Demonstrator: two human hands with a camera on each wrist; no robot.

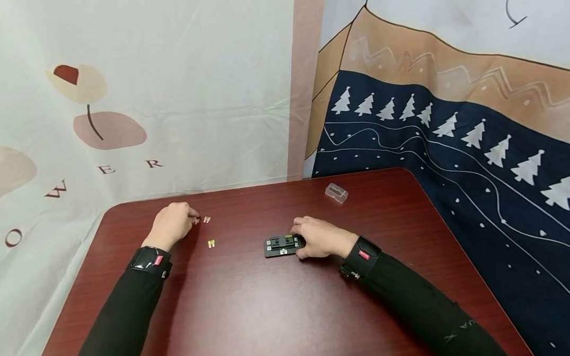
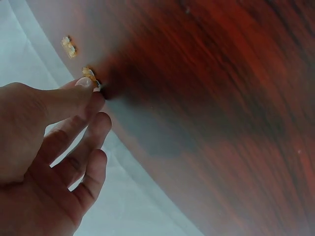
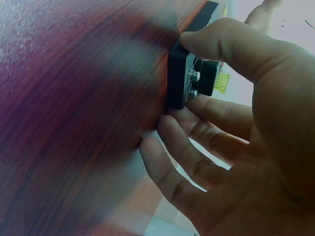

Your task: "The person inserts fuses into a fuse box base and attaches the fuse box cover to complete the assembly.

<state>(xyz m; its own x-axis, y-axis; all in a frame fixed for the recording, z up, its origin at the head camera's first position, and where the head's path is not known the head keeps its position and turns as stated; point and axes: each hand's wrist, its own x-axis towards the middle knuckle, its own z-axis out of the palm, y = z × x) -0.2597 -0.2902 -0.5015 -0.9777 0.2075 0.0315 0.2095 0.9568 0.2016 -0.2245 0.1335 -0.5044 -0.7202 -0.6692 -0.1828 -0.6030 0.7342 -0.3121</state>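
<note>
- My left hand point(image 1: 171, 225) is at the far left of the table point(image 1: 253, 317), thumb and forefinger together on a small fuse point(image 2: 90, 73); the other fingers are loosely bent. I can't tell whether it is off the wood.
- A second fuse point(image 1: 207, 219) lies just beside those fingertips, to their right.
- A yellow fuse point(image 1: 211, 244) lies nearer me, between my left hand and the block.
- My right hand point(image 1: 318, 237) is clamped on the right end of the black block point(image 1: 282, 246), thumb on the near side, fingers on the far one.
- The block sits upright on the table, screws point(image 3: 194, 76) showing at its end, a yellow piece point(image 3: 222, 83) in it.
- A clear box point(image 1: 336, 193) lies beyond my right hand, near the back edge.
</note>
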